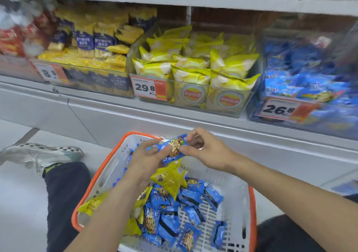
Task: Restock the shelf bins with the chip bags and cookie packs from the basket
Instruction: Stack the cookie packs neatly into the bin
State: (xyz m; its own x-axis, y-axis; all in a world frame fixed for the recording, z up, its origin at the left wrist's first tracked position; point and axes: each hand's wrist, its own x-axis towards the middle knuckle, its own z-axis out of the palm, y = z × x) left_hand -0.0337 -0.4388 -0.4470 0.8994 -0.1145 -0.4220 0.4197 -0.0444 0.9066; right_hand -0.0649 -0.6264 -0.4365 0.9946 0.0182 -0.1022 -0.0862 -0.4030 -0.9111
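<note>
A white basket [233,197] with an orange rim sits on the floor in front of me, holding several blue cookie packs [170,222] and yellow packs [170,180]. Above it my left hand [144,159] and my right hand [205,151] both pinch blue cookie packs [173,148] held between them; how many is unclear. On the shelf above, a clear bin [193,73] holds yellow-green chip bags, and a bin [302,81] at the right holds blue cookie packs.
A bin of yellow and navy packs [93,50] stands left of the chip bin, with red bags [11,38] further left. Price tags hang on the bin fronts. My shoe [40,155] and dark trouser legs flank the basket on the pale floor.
</note>
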